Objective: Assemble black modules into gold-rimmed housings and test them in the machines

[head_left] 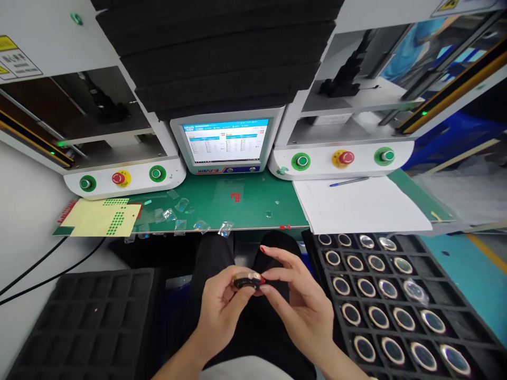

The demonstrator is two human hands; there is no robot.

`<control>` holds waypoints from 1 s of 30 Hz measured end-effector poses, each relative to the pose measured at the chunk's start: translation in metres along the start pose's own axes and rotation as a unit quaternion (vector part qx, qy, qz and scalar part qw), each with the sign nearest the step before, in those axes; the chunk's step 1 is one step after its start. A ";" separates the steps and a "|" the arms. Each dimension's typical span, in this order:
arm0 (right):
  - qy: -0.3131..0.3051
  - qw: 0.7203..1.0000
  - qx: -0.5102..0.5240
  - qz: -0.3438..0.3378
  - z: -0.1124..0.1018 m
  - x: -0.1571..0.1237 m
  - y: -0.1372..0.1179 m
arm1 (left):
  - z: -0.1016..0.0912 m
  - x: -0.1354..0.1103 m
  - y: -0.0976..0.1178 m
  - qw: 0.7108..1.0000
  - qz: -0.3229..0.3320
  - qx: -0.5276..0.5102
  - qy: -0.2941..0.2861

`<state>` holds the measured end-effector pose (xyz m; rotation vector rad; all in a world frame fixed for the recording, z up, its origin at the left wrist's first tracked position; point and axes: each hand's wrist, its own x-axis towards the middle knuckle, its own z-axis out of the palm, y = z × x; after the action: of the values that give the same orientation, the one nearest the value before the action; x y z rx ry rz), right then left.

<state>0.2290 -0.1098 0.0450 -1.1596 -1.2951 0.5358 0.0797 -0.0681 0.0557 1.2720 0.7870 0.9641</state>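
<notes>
Above my lap, my left hand (224, 306) grips a round watch case (247, 281), dark on one face with a gold-coloured rim. The thumb and fingers of my left hand close around its edge. My right hand (297, 295) pinches the right side of the same watch case between thumb and index finger, its other fingers raised. A small red patch shows at that pinch; whether it is a fingernail or a separate piece I cannot tell. To the right, a black foam tray (455, 285) holds several similar round cases (366, 286) with gold rims.
Another black foam tray (95, 311) lies at left. The green bench (214, 198) carries clear film scraps (225, 228), yellow sticker sheets (105, 216), white paper (364, 206) and a pen (348, 181). Behind stand a screen (225, 142) and two presses with red buttons (346, 158).
</notes>
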 end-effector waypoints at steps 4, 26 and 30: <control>0.004 0.999 -0.036 -0.023 -0.004 -0.001 -0.005 | -0.008 -0.002 0.007 0.982 0.083 0.163 -0.051; -0.123 0.984 -0.087 -0.095 -0.024 0.004 -0.008 | -0.021 -0.005 0.020 0.967 0.075 0.203 -0.131; -0.020 0.995 -0.070 -0.070 -0.014 -0.004 -0.005 | -0.020 -0.004 0.019 0.968 0.088 0.207 -0.111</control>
<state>0.2391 -0.1197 0.0493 -1.1684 -1.4557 0.3716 0.0574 -0.0630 0.0718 1.8054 0.7295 0.8003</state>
